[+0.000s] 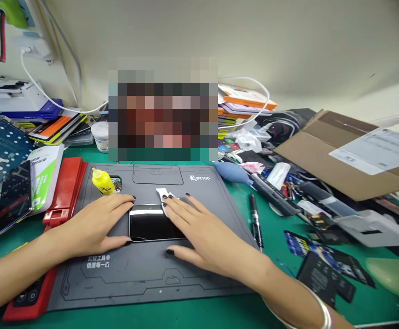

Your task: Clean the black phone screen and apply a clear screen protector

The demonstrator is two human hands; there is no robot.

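Observation:
A black smartphone (151, 223) lies flat on a dark grey WKTOO repair mat (151, 285), its glossy face up. My left hand (90, 224) cups the phone's left end, with the thumb at the lower corner and the fingertips at the upper edge. My right hand (206, 233) lies across the right end with its fingers spread. Those fingertips touch a white film tab (161, 195) that sticks out past the phone's top edge. A yellow glue bottle (102, 181) lies on the mat beyond my left hand.
A red plastic holder (65, 192) runs along the mat's left side, beside a blue circuit board (1, 151). To the right are a blue air blower (232, 172), a black pen (256, 219) and scattered tools. A cardboard box (336, 155) sits far right. A pixelated patch covers the back middle.

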